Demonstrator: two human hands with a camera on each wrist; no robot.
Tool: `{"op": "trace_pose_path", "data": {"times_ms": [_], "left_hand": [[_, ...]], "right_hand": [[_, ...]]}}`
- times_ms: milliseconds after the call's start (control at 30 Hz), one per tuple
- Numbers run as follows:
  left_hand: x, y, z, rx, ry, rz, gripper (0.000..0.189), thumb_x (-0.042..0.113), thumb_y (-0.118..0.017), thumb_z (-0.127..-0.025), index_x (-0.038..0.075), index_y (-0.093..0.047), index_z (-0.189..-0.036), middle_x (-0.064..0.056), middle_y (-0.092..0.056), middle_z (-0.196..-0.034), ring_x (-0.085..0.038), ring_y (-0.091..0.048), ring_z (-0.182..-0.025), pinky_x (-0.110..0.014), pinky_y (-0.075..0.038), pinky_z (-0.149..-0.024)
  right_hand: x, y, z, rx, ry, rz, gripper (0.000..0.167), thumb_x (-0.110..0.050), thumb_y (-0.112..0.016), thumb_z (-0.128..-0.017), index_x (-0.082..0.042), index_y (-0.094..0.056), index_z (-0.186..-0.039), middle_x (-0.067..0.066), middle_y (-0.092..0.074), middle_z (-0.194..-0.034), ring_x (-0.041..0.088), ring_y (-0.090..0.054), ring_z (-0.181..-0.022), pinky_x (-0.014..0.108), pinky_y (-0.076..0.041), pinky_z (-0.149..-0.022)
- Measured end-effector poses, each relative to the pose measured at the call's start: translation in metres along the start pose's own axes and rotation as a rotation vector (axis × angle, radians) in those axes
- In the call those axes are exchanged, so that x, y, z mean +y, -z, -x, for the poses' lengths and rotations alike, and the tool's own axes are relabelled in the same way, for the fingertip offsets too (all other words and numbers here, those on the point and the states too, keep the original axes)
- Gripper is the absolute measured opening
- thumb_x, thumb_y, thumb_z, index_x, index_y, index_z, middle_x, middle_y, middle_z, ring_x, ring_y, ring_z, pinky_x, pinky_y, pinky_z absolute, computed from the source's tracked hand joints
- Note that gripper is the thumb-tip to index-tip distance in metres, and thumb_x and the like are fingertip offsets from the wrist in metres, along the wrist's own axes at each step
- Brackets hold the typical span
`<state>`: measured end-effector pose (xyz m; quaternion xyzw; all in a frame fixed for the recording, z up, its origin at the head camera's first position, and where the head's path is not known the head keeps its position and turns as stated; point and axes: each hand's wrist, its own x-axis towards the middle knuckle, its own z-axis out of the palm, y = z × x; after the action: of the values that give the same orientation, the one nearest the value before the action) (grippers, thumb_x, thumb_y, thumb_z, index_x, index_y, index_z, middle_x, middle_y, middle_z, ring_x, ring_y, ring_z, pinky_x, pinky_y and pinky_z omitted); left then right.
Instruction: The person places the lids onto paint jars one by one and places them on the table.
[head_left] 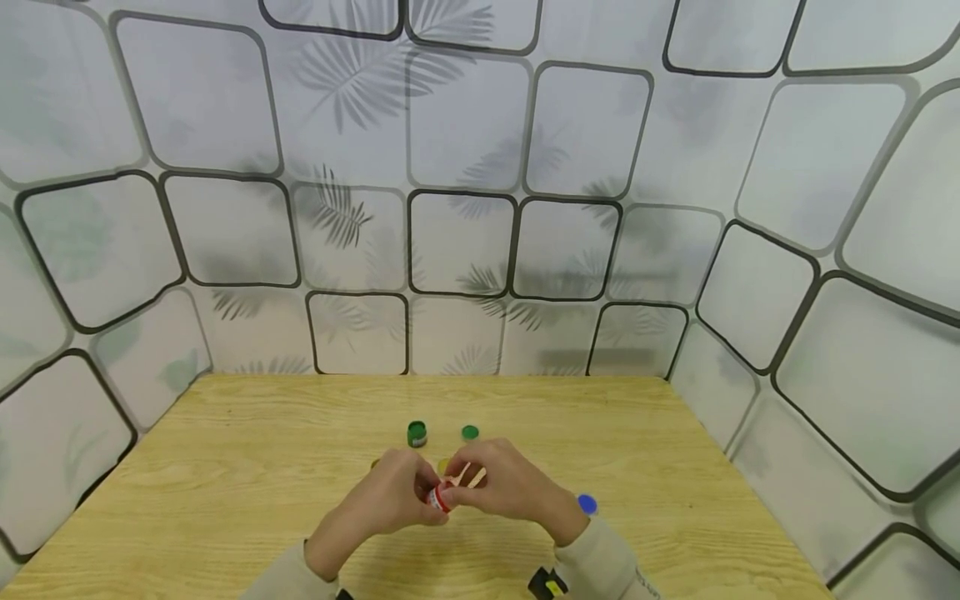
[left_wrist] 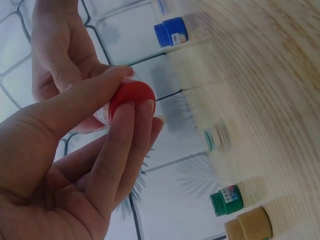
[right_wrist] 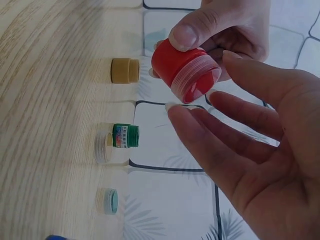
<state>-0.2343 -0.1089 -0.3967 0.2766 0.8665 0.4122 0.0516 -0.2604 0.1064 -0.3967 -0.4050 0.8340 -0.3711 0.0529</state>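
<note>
My left hand point(head_left: 393, 492) grips a small red paint jar point(right_wrist: 167, 60) by its body, the thumb on one side and fingers on the other. In the right wrist view, a clear ridged lid point(right_wrist: 195, 80) with red showing inside sits on the jar's end, tilted down toward my right hand point(right_wrist: 255, 120). That hand has its thumb and fingers spread loosely around the lid, tips close to its rim. Seen from the head, both hands meet over the table, covering much of the jar.
Beyond the hands on the wooden table point(head_left: 300, 433) stand a green jar point(head_left: 417, 433) and a green lid point(head_left: 470, 432). An ochre jar point(right_wrist: 125, 70), a yellowish clear lid point(right_wrist: 103, 147) and a blue jar point(left_wrist: 171, 32) are nearby. Patterned fabric walls point(head_left: 465, 242) enclose the table.
</note>
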Motion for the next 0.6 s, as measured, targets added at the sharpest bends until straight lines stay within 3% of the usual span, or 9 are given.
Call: {"op": "trace_pose_path", "data": {"times_ms": [167, 400, 600], "left_hand": [[-0.0014, 0.0007, 0.0005, 0.005, -0.009, -0.001, 0.014, 0.005, -0.090, -0.074, 0.005, -0.080, -0.083, -0.002, -0.076, -0.073, -0.003, -0.066, -0.062, -0.019, -0.053, -0.054], [-0.0008, 0.0016, 0.0004, 0.011, -0.010, -0.008, 0.014, 0.006, -0.090, -0.074, 0.004, -0.079, -0.083, -0.002, -0.076, -0.073, -0.003, -0.065, -0.062, -0.019, -0.052, -0.054], [-0.0001, 0.0020, 0.0004, 0.009, -0.011, -0.005, 0.014, 0.006, -0.090, -0.075, 0.004, -0.079, -0.084, -0.003, -0.076, -0.073, -0.002, -0.064, -0.062, -0.019, -0.052, -0.054]], "right_hand": [[0.0001, -0.0003, 0.0016, 0.017, 0.048, -0.004, 0.020, -0.010, -0.080, -0.090, -0.006, -0.071, -0.107, 0.010, -0.073, -0.106, 0.026, -0.074, -0.098, 0.022, -0.061, -0.079], [0.0002, -0.0001, 0.0003, -0.042, 0.110, -0.040, 0.020, -0.001, -0.079, -0.088, -0.009, -0.071, -0.104, 0.007, -0.069, -0.108, 0.013, -0.069, -0.103, 0.019, -0.060, -0.083], [0.0003, -0.0004, 0.0005, -0.046, 0.118, -0.042, 0.019, -0.002, -0.078, -0.090, -0.008, -0.071, -0.106, 0.008, -0.070, -0.107, 0.010, -0.069, -0.101, 0.017, -0.059, -0.081]]}}
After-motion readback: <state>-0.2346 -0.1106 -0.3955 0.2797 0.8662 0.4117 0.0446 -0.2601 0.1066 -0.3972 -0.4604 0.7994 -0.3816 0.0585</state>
